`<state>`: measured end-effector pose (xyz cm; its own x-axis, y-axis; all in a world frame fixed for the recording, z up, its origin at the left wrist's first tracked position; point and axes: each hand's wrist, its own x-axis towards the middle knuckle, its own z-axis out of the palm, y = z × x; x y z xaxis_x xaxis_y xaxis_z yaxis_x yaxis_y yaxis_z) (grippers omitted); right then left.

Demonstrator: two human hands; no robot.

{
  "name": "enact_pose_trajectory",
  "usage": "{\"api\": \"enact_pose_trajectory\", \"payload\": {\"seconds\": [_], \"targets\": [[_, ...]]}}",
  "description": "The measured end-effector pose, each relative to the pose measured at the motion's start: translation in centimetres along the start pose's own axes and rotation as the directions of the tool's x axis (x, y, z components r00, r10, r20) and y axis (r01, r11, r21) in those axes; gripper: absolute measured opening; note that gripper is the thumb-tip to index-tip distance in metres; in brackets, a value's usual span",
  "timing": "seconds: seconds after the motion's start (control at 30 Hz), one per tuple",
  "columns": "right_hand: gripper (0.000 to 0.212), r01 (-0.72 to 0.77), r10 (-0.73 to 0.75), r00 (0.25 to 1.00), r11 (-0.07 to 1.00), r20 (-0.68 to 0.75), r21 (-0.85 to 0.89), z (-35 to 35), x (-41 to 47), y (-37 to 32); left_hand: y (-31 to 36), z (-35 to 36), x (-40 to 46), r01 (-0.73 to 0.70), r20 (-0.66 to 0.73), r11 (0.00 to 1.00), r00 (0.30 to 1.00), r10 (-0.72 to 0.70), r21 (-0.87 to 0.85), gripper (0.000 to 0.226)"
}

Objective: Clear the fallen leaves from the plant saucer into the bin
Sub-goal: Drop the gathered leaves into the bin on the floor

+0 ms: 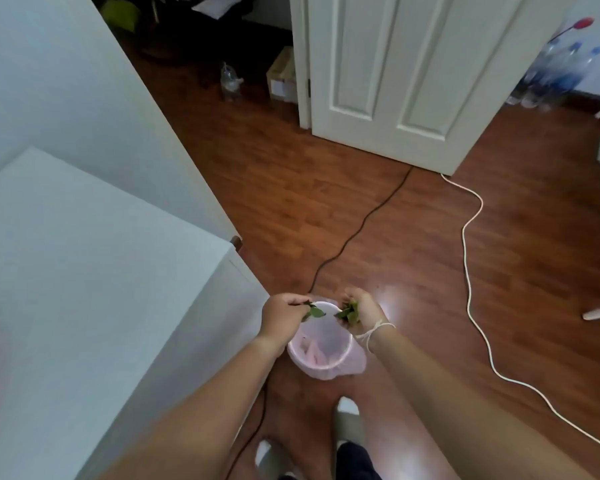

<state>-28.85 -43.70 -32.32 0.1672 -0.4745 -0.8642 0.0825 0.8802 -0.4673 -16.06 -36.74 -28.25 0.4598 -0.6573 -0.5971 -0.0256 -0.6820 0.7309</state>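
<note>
A small white bin (340, 362) lined with a pink bag stands on the wooden floor between my arms. My left hand (283, 315) hovers over its left rim and pinches a green leaf (315, 312) that hangs over the opening. Over the right rim, my right hand (362, 311) cups a small bunch of green leaves (350, 312) in its curled fingers. A white string is tied round my right wrist. The plant saucer is not in view.
A white cabinet (84, 289) fills the left side, close to the bin. A black cable (361, 223) and a white cable (468, 271) run across the floor. A white door (413, 74) stands behind, with water bottles (561, 74) at the far right. My feet are just below the bin.
</note>
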Motion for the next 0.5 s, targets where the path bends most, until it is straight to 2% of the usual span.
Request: {"api": "enact_pose_trajectory", "payload": {"seconds": [0.13,0.3,0.4,0.5], "targets": [[0.029,-0.062,0.062,0.996,0.998,-0.062,0.009,-1.4,4.4,3.2,-4.0,2.6,3.5,0.123,-0.012,0.991,0.992,-0.124,-0.055,0.027],[0.016,-0.115,0.126,0.986,0.989,-0.110,0.095,-2.3,9.8,6.0,-8.7,4.9,7.7,0.252,0.014,0.965,0.968,-0.252,-0.068,0.028],[0.026,-0.181,0.193,0.976,0.976,-0.103,0.120,-2.8,11.6,7.0,-10.7,5.8,9.5,0.324,0.055,0.938,0.946,-0.319,-0.121,0.027],[0.044,-0.220,0.227,0.969,0.973,-0.101,0.074,-3.3,12.9,7.5,-12.1,6.3,10.2,0.355,0.095,0.925,0.934,-0.345,-0.135,0.029]]}}
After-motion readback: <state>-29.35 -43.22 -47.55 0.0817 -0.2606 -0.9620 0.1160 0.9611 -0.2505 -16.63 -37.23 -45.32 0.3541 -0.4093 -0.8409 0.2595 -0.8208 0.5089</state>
